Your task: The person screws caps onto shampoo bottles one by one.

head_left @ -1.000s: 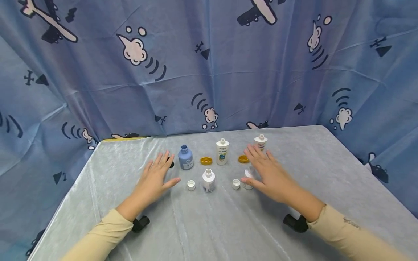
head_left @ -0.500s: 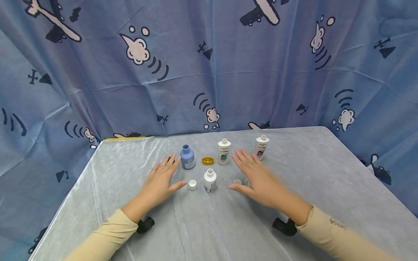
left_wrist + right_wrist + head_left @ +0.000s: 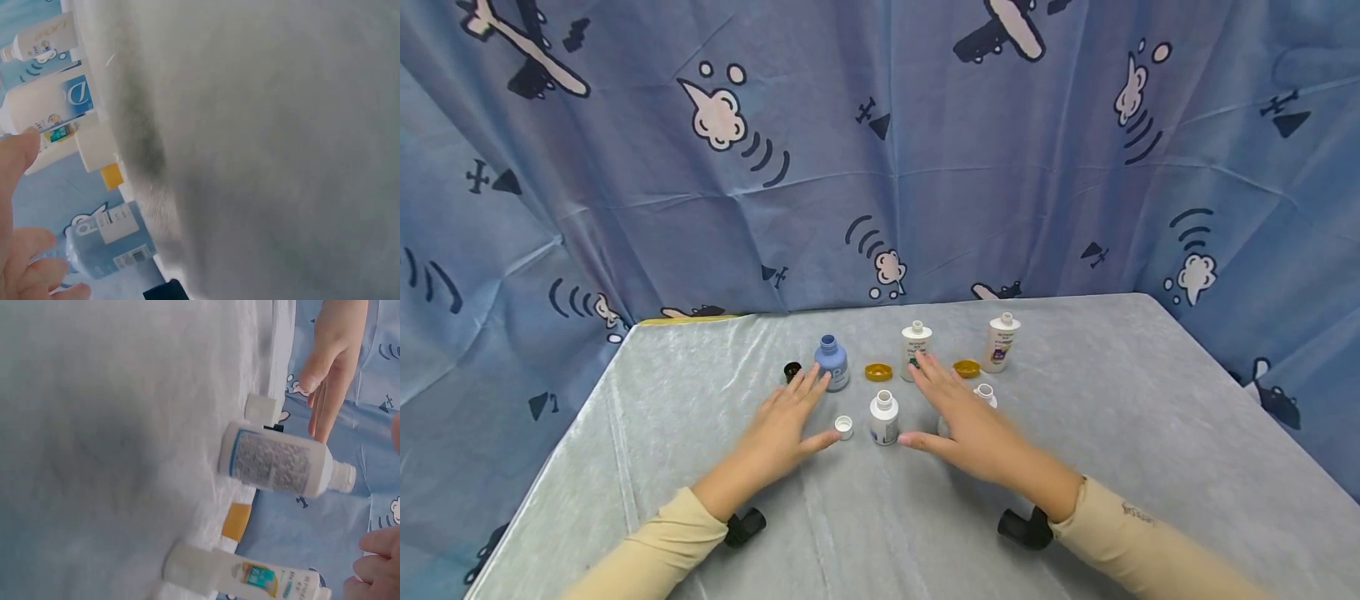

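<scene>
The empty left hand (image 3: 777, 432) and right hand (image 3: 977, 432), fingers extended, thumbs spread, flank an uncapped white bottle (image 3: 884, 421), probably light, stiff plastic, best gripped mid-body.

I could slide in along the near stretch of table (image 3: 880, 533) as far as the white bottle (image 3: 884, 422), which blocks the middle. The blue bottle (image 3: 832, 362) crowds my left fingers (image 3: 817, 395) and a tall bottle (image 3: 917, 338) my right fingers (image 3: 928, 382); beyond the far-right bottle (image 3: 1001, 343), I have wide open room outward.
</scene>
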Action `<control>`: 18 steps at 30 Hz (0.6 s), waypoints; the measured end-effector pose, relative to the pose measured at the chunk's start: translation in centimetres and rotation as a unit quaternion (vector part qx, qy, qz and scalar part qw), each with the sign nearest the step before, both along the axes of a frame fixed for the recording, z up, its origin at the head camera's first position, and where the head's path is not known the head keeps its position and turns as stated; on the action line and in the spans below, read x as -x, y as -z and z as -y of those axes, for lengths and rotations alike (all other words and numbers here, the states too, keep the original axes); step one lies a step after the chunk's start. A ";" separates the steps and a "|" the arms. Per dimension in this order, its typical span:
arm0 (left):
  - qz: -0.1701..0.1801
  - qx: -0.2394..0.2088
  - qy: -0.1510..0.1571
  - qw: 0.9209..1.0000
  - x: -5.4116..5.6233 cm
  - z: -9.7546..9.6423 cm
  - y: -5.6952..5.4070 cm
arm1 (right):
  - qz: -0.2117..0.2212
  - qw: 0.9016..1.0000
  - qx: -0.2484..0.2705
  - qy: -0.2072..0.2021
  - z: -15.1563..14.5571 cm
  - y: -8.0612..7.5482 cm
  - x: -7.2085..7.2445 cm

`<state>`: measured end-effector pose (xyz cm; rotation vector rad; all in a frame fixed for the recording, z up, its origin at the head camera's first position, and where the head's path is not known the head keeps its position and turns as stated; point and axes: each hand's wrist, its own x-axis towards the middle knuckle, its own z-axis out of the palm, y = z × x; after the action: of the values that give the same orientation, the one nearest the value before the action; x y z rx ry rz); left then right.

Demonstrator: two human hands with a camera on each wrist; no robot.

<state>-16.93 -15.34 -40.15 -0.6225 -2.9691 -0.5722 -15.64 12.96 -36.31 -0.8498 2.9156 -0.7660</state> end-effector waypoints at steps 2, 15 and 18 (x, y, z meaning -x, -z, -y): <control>0.004 -0.006 0.002 1.000 0.0 -0.2 0.2 | 0.011 1.000 0.007 -0.006 0.3 0.3 0.0; 0.053 -0.049 0.012 0.997 0.0 -1.2 0.6 | 0.063 0.996 0.059 -0.003 1.3 1.5 0.2; 0.070 -0.058 0.015 0.996 0.0 -1.2 0.5 | 0.087 0.993 0.074 0.004 1.4 1.6 0.2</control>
<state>-16.91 -14.11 -40.69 -0.6435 -3.0301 -0.8172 -15.88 11.51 -37.94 -0.7376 2.7387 -1.0122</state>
